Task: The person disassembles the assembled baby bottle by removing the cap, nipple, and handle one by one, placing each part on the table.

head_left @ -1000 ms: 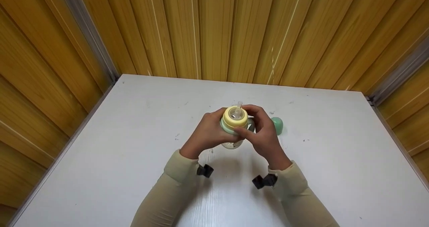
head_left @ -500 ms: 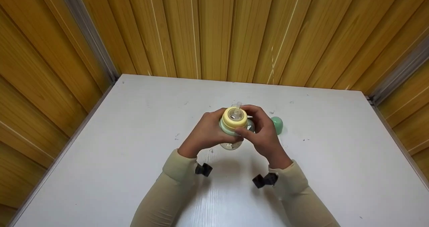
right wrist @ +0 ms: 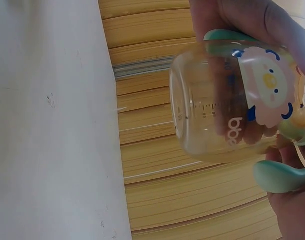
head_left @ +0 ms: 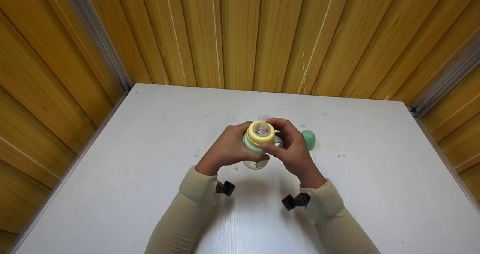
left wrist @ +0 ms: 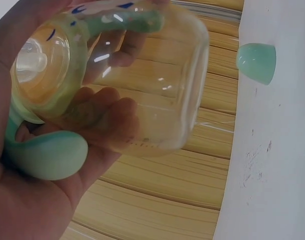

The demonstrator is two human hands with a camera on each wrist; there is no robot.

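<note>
A clear baby bottle [head_left: 255,163] is held above the table by both hands. It has a yellow screw collar [head_left: 258,138], a clear teat [head_left: 263,124] on top and a pale green ring with curved handles [left wrist: 52,155]. My left hand [head_left: 232,145] grips the bottle from the left, just under the collar. My right hand [head_left: 294,147] curls round the collar from the right, thumb in front and fingers behind. A cartoon animal print [right wrist: 270,82] and measuring marks show on the body in the right wrist view. I see no liquid inside.
On the white table [head_left: 150,141], right of the hands, stands a green domed cap [head_left: 309,139]. Yellow wood-look panels [head_left: 240,36] enclose the back and sides. A black camera mount [head_left: 225,188] sits at each wrist.
Both hands and the bottle have shifted slightly to the left and nearer to me in the head view. The grip of each hand looks the same. The cap stays put.
</note>
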